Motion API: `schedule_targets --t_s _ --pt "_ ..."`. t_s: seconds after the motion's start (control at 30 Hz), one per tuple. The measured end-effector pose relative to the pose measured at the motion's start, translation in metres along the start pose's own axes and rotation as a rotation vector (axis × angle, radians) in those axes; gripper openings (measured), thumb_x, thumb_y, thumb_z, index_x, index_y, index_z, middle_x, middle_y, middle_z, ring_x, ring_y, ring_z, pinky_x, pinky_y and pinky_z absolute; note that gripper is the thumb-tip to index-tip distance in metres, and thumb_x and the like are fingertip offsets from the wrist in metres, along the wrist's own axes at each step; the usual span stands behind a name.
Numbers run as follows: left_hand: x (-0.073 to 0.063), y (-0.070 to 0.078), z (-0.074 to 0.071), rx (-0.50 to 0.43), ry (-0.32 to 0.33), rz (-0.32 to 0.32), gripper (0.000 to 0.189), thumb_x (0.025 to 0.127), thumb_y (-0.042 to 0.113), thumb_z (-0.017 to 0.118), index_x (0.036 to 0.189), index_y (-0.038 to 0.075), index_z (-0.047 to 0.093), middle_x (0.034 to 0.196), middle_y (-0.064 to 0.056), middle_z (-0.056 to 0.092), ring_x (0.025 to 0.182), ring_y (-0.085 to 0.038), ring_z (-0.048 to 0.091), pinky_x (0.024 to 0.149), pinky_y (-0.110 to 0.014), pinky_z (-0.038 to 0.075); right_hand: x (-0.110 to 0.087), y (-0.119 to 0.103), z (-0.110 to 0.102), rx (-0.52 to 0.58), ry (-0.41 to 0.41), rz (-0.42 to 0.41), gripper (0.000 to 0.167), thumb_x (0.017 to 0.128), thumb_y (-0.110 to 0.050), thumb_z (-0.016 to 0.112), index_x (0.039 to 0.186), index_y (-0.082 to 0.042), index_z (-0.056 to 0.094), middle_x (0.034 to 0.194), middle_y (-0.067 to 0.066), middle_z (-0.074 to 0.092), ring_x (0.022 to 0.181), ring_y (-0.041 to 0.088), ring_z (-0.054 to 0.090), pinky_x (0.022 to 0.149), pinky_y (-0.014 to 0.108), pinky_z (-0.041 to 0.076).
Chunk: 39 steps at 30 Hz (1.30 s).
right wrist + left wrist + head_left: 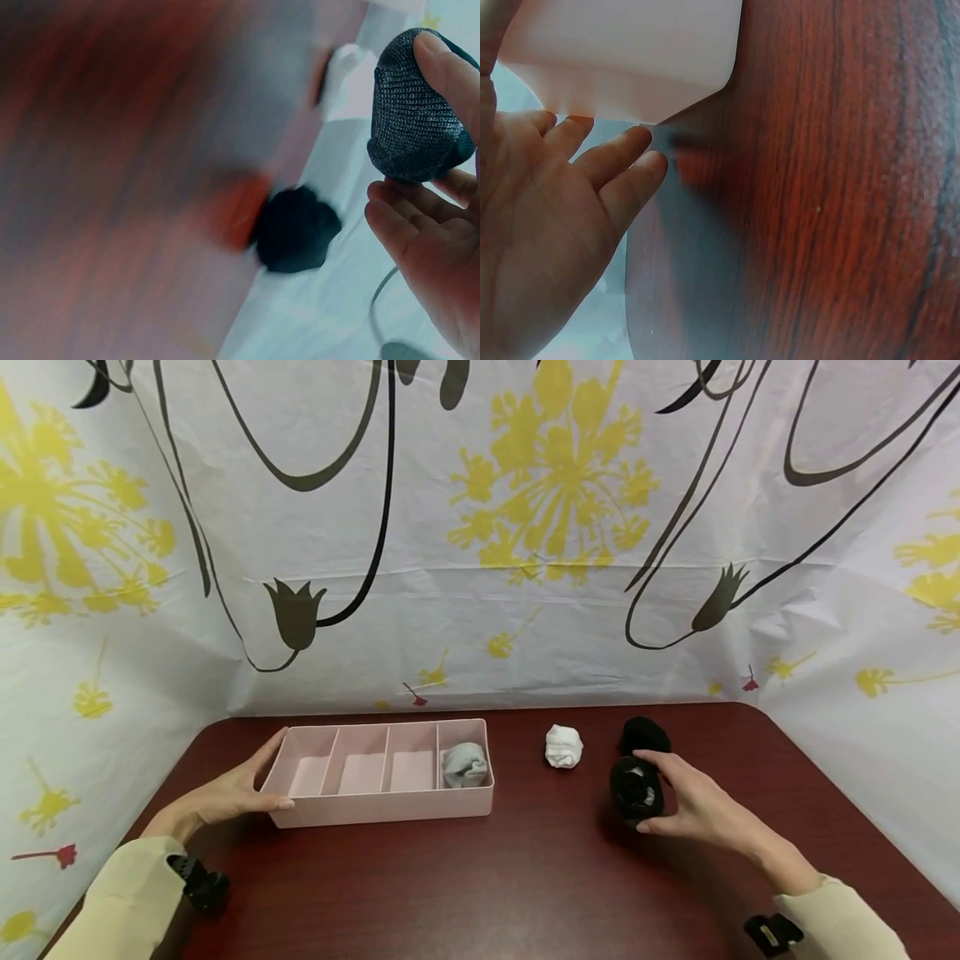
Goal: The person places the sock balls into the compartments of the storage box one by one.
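My left hand (230, 789) holds the left end of a pale pink divided box (390, 807), thumb along the front wall and fingers at the end wall. In the left wrist view, fingertips touch the box's (630, 52) side. A grey rolled sock (465, 766) sits in its rightmost compartment; the other compartments hold nothing. On the right, my right hand (705, 802) grips a dark rolled sock (635, 788) between thumb and fingers, raised off the table. Its knitted surface (416, 105) shows in the right wrist view. Another black rolled sock (645, 735) lies just behind it.
A white rolled sock (563, 747) lies between the box and the right hand. The dark red-brown table (465, 885) ends at the back against a white hanging cloth (420, 535) with flower prints, which also runs along both sides.
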State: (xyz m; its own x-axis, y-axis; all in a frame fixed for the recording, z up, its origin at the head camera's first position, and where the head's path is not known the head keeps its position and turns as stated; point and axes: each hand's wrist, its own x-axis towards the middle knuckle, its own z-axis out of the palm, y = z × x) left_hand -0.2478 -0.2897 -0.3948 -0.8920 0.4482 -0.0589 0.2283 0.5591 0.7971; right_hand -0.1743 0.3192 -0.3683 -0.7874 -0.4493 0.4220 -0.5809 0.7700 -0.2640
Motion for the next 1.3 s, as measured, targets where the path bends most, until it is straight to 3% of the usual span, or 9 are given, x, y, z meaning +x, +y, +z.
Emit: schedule_targets --t_s 0.13,0.3,0.4,0.53,0.77,1.1,1.3 --pt "0.001 0.0 0.0 -0.002 -0.001 0.003 0.11 0.077 0.018 0.072 0.152 0.019 -0.009 0.153 -0.026 0.001 0.128 -0.047 0.017 0.095 -0.071 0.021 0.021 -0.014 0.007 0.016 0.014 -0.016 0.088 0.056 -0.023 0.09 0.131 -0.002 0.048 0.119 0.009 0.057 0.106 0.019 0.053 0.088 0.01 0.036" --pt "0.001 -0.001 0.0 0.01 0.0 0.014 0.109 0.077 0.017 0.072 0.152 0.018 -0.008 0.153 -0.026 0.0 0.13 -0.048 0.014 0.095 -0.071 0.019 0.051 -0.036 0.022 0.05 0.046 -0.055 0.09 0.057 -0.024 0.09 0.132 0.0 0.047 0.123 0.011 0.056 0.111 0.023 0.053 0.088 0.035 0.044" --pt "-0.001 -0.002 -0.001 0.011 -0.001 0.023 0.109 0.077 0.016 0.072 0.152 0.018 -0.008 0.153 -0.026 -0.001 0.13 -0.049 0.012 0.094 -0.071 0.02 0.071 -0.053 0.033 0.113 0.037 -0.049 0.091 0.059 -0.026 0.089 0.134 -0.001 0.045 0.127 0.012 0.054 0.115 0.026 0.052 0.09 0.044 0.044" --pt "-0.001 -0.002 -0.001 0.016 -0.001 0.032 0.109 0.077 0.016 0.072 0.152 0.019 -0.008 0.153 -0.026 -0.001 0.131 -0.049 0.011 0.095 -0.07 0.019 0.096 -0.078 0.049 0.189 0.004 -0.035 0.091 0.061 -0.027 0.088 0.136 -0.003 0.043 0.128 0.013 0.052 0.116 0.026 0.051 0.094 0.045 0.043" --pt "0.0 -0.001 -0.002 0.019 0.001 0.011 0.11 0.077 0.017 0.072 0.152 0.019 -0.007 0.153 -0.026 0.0 0.131 -0.047 0.014 0.095 -0.069 0.022 0.131 -0.106 0.078 0.225 0.056 -0.136 0.09 0.06 -0.022 0.089 0.134 0.003 0.043 0.126 0.017 0.052 0.116 0.028 0.051 0.095 0.043 0.044" --pt "0.0 -0.001 -0.002 -0.001 -0.004 0.033 0.109 0.076 0.014 0.072 0.152 0.017 -0.007 0.152 -0.026 0.002 0.128 -0.046 0.017 0.095 -0.066 0.024 0.16 -0.131 0.106 0.265 0.035 -0.086 0.089 0.062 -0.023 0.088 0.135 0.0 0.043 0.125 0.015 0.053 0.114 0.026 0.053 0.094 0.041 0.044" --pt "0.0 -0.002 -0.001 -0.007 -0.002 0.042 0.109 0.076 0.014 0.072 0.152 0.019 -0.006 0.152 -0.025 0.002 0.129 -0.046 0.015 0.095 -0.068 0.021 0.17 -0.141 0.117 0.234 0.009 -0.079 0.087 0.063 -0.026 0.087 0.134 0.0 0.044 0.122 0.016 0.054 0.112 0.027 0.053 0.092 0.042 0.045"
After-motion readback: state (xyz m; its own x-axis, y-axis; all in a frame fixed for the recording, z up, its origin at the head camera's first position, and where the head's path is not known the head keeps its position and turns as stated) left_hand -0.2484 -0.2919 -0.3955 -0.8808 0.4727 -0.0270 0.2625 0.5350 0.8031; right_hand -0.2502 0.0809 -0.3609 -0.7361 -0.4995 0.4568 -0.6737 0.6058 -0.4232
